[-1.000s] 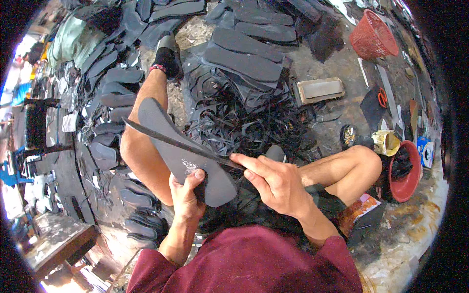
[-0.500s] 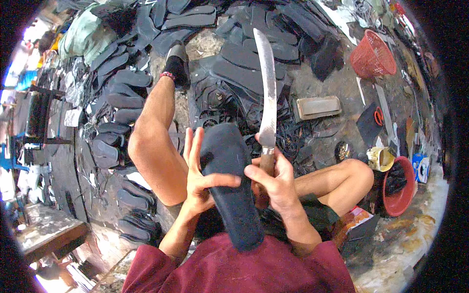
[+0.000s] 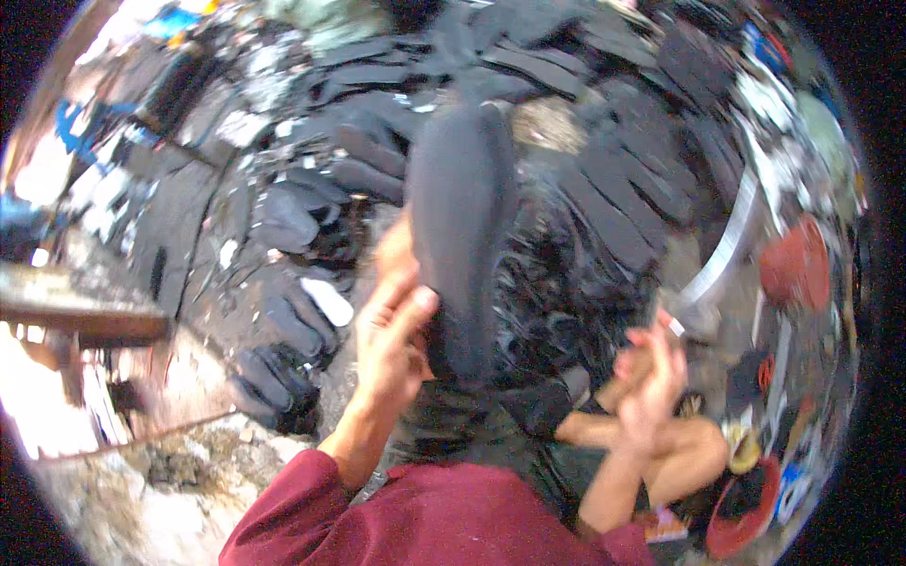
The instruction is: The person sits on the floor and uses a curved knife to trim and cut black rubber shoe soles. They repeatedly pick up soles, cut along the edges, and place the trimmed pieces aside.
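"Cluttered floor (image 3: 247,283)! Where's the black sole (image 3: 458,208)?"

"Over the lap, the left hand (image 3: 387,330) gripping its edge, thumb uppermost, perhaps to leave its face clear."

"Smooth-looking, rounded, narrow-waisted. And the right hand (image 3: 653,377)?"

"Fingers around a knife (image 3: 722,257), though blur hides exactly how; its curved metal blade angles outward, presumably for safety. Between the hands lie tangled dark scraps (image 3: 557,316)."

One head view: fisheye, worn by the person (image 3: 425,519) before me; faced downward, near above left hand (image 3: 392,330) and right hand (image 3: 653,377).
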Available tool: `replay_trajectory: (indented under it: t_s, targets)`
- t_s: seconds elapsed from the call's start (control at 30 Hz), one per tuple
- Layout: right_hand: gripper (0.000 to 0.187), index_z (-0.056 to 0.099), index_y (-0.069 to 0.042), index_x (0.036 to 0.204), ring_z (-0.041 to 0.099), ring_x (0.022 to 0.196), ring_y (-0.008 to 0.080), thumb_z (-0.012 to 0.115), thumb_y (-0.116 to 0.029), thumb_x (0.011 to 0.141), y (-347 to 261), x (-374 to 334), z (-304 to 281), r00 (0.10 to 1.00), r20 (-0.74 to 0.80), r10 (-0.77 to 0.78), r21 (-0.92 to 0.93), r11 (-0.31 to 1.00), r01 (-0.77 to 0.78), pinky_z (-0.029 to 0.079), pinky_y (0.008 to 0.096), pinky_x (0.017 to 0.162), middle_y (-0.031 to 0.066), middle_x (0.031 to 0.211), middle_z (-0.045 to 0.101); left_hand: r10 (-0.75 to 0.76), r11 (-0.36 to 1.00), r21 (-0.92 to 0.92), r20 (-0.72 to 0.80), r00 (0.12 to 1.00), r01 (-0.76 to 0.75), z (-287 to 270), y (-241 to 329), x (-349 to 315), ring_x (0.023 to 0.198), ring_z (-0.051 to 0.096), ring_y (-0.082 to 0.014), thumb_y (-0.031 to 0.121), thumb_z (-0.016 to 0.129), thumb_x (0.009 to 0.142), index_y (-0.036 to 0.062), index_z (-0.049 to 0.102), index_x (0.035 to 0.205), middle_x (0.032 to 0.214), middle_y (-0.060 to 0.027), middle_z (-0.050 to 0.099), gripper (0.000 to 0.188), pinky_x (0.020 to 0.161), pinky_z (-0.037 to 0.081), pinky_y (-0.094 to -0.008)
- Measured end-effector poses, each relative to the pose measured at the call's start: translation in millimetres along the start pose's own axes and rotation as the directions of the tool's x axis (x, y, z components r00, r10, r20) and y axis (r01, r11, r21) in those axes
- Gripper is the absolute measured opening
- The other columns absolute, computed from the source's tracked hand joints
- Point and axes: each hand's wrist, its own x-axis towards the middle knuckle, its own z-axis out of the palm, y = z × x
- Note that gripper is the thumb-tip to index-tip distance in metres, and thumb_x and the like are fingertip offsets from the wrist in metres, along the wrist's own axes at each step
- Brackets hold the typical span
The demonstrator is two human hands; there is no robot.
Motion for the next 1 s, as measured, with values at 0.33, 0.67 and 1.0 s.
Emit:
replay_trajectory:
  t_s: [0.33,0.67,1.0]
  targets:
    - [0.051,0.059,-0.023,0.134,0.042,0.063,0.0049,0.064,-0.051,0.092,-75.0,41.2,-178.1,0.868,-0.426,-0.256,-0.177,0.964,0.197,0.037,0.0222,0.062,-0.0066,0.089,0.051,0.634,0.633,0.766,-0.595,0.495,0.111,-234.3,24.3,264.3,0.138,0.042,-0.0369,0.036,0.083,0.067,0.0070,0.048,0.146,0.153,-0.0275,0.035,0.091,0.112,0.036,-0.0471]
    - [0.044,0.054,-0.014,0.134,0.055,0.067,0.0180,0.063,-0.034,0.095,-141.0,49.9,-273.4,0.840,-0.298,-0.453,-0.388,0.862,0.327,0.047,0.0334,0.054,0.0065,0.096,0.062,0.578,0.100,0.870,-0.446,0.683,0.483,-236.5,-9.3,317.1,0.137,0.040,-0.0454,0.081,0.054,0.078,0.0044,0.047,0.145,0.151,-0.0322,0.035,0.102,0.115,0.029,-0.0552]
    - [0.044,0.062,-0.011,0.133,0.062,0.053,0.0140,0.068,-0.026,0.092,149.4,164.9,-236.6,0.899,-0.435,0.048,-0.164,0.978,-0.131,0.046,0.0266,0.042,0.0048,0.087,0.068,0.100,-0.204,0.415,0.910,0.403,-0.887,90.1,30.4,246.5,0.125,0.056,-0.0317,0.018,0.073,0.086,0.0073,0.061,0.131,0.134,-0.0149,0.061,0.048,0.106,0.043,-0.0421]
